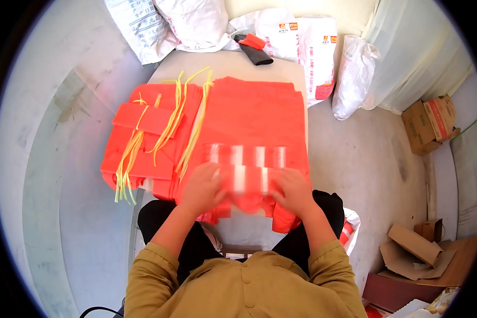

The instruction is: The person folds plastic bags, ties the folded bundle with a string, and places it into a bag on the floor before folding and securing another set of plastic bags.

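Observation:
A large orange-red cloth (pixel 254 111) with pale stripes lies spread over the table in front of me. At its near edge, my left hand (pixel 203 188) and my right hand (pixel 293 192) grip a striped part of the cloth from either side, with the stripes blurred between them. Left of it sits a stack of folded orange-red cloth (pixel 148 132). Bundles of yellow strips (pixel 175 116) lie across the stack and along the gap beside the spread cloth.
White printed sacks (pixel 318 58) stand behind the table (pixel 191 61), with a black and red item (pixel 255 50) by them. Cardboard boxes (pixel 426 124) are at the right, and opened cardboard (pixel 413 254) lies lower right. A white bag (pixel 352 225) is beside my right knee.

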### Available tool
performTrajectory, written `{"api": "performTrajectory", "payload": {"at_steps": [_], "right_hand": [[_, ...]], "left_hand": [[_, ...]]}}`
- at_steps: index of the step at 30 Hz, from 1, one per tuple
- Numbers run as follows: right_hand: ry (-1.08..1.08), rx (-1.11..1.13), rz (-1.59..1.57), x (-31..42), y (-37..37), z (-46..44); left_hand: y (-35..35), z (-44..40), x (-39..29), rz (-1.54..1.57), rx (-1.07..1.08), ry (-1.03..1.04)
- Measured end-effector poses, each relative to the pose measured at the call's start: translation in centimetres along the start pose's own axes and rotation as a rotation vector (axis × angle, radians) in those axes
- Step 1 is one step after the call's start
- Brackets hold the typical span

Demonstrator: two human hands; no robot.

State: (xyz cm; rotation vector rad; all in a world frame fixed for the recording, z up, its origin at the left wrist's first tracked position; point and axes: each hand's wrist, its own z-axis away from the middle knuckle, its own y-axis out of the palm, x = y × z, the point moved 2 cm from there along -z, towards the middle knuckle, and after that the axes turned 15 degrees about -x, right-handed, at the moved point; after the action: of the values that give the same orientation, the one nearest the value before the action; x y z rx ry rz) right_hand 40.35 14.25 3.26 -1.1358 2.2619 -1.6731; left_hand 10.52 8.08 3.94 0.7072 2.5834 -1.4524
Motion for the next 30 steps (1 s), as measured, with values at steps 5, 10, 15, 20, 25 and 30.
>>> {"api": "performTrajectory", "payload": {"at_steps": [5, 10, 15, 20, 25, 30], "right_hand": [[-0.123, -0.061, -0.102, 1.1, 0.5, 0.4], [-0.045, 0.130, -0.045, 0.4, 0.7, -0.7], [0.004, 0.278, 0.033, 1.3, -0.2, -2.2], [0.203, 0.511, -0.047, 2.2, -3.5, -4.2], [0.224, 0.401, -0.058, 0.6, -2.9, -5.2], [0.080, -0.118, -0.002, 0.8, -0.5, -5.1]], "left_hand": [[1.4, 0.4, -0.7, 0.007, 0.124, 0.079], [2.2, 0.0, -0.2, -0.044, 0.164, 0.034], [2.1, -1.7, -0.2, -0.097, 0.352, -0.003], [-0.5, -4.6, -0.4, 0.014, 0.659, -0.111], [-1.4, -5.4, 0.1, -0.018, 0.624, -0.196], [-0.4, -5.3, -0.4, -0.065, 0.140, -0.063]]}}
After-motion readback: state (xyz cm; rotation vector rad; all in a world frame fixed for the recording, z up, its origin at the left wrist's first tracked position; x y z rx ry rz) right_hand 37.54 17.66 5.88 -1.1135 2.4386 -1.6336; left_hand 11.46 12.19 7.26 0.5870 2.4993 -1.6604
